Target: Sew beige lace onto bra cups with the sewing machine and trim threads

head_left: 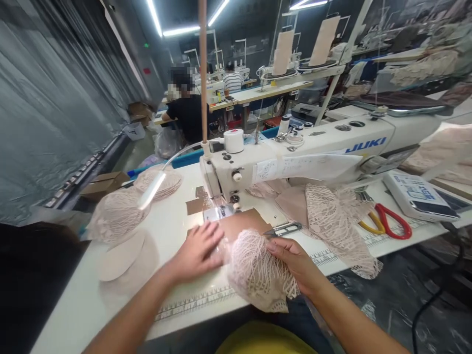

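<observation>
Pinched by its upper right edge, a pale pink lace cup piece (pixel 254 270) hangs over the front edge of the sewing table, and my right hand (pixel 291 258) is closed on it. My left hand (pixel 201 250) lies palm down with its fingers stretched out, just left of the lace and in front of the needle area. Behind both hands stands a white sewing machine (pixel 224 169) with a lit lamp (pixel 153 191). A brown sheet (pixel 239 223) covers part of the machine bed. Thread snips (pixel 285 229) lie just beyond my right hand.
Stacks of lace cups (pixel 118 216) and smooth beige oval pieces (pixel 123 255) sit on the left. To the right are more lace pieces (pixel 332 216), red-handled scissors (pixel 394 221) and a white control box (pixel 420 194). A co-worker (pixel 188 115) sits further back.
</observation>
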